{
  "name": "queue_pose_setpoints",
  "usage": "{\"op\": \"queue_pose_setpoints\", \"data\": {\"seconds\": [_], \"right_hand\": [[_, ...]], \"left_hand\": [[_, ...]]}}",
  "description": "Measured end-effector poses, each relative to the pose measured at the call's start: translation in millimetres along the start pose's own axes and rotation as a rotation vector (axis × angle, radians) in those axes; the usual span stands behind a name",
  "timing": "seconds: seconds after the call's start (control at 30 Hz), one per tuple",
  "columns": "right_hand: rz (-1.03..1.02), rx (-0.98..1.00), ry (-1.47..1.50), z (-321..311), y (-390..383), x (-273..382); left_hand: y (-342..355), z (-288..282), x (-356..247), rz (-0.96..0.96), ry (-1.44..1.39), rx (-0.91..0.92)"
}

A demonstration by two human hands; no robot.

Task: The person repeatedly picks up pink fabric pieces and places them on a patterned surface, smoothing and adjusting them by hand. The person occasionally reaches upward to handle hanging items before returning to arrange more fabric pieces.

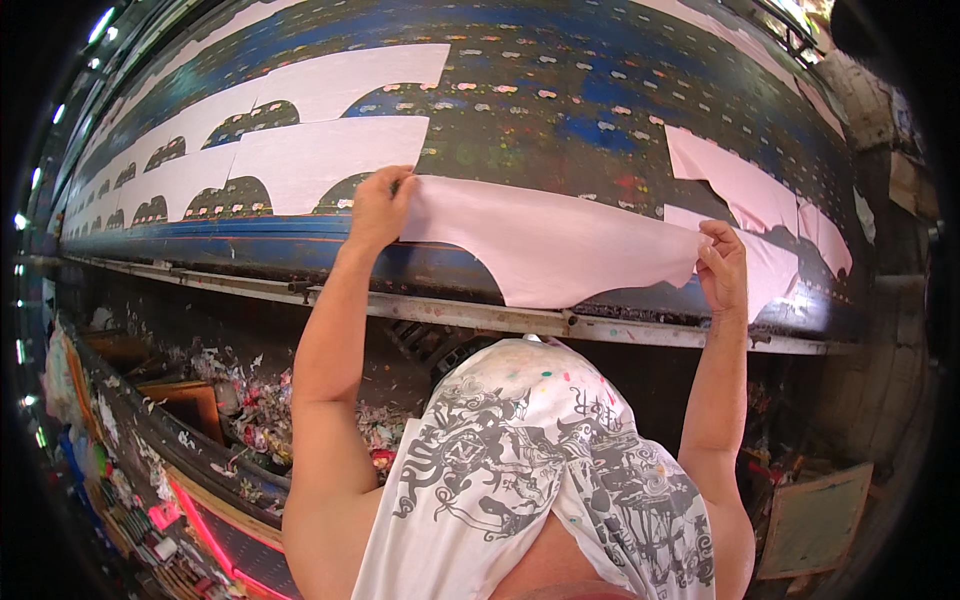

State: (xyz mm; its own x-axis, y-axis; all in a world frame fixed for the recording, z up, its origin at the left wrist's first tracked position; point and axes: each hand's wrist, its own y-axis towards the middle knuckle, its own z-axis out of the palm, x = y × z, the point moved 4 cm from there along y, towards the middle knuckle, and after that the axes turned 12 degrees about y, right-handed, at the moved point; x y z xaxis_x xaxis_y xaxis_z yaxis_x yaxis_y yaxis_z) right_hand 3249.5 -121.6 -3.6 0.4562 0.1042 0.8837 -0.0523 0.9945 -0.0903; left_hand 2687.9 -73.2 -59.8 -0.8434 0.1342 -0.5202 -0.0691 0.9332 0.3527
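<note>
A pale pink cut fabric piece point(560, 240) is stretched between my two hands, over the near edge of a long dark printing table point(530, 130). My left hand point(382, 205) pinches its upper left corner, close to the end of a row of laid pieces. At the other end, my right hand point(722, 265) grips the narrow right end with bent fingers. The lower part hangs toward the table's edge and curves inward on both sides. Flat white-pink pieces point(330, 150) lie in rows to the left. Loose, rumpled pink pieces point(735, 180) lie on the right.
A pale metal rail point(450, 308) runs along the table's near side. Below it at left lies a heap of scraps point(260, 400). A framed panel point(815, 520) leans at lower right, and a wooden frame point(185, 405) stands at lower left.
</note>
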Motion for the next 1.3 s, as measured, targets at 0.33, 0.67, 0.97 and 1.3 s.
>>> {"op": "queue_pose_setpoints", "data": {"seconds": [0.33, 0.67, 0.97, 1.3], "right_hand": [[-0.059, 0.041, -0.049, -49, 55, -19], [-0.117, -0.158, -0.521, -54, 112, -30], [-0.042, -0.162, -0.53, -73, 137, -36], [-0.141, -0.13, -0.699, -75, 156, -38]], "left_hand": [[55, 19, 19, -0.158, 0.0, 0.014], [117, 56, 4, -0.07, 0.217, 0.083], [132, 57, 7, -0.178, 0.189, 0.079], [138, 67, 26, -0.125, 0.279, 0.109]]}}
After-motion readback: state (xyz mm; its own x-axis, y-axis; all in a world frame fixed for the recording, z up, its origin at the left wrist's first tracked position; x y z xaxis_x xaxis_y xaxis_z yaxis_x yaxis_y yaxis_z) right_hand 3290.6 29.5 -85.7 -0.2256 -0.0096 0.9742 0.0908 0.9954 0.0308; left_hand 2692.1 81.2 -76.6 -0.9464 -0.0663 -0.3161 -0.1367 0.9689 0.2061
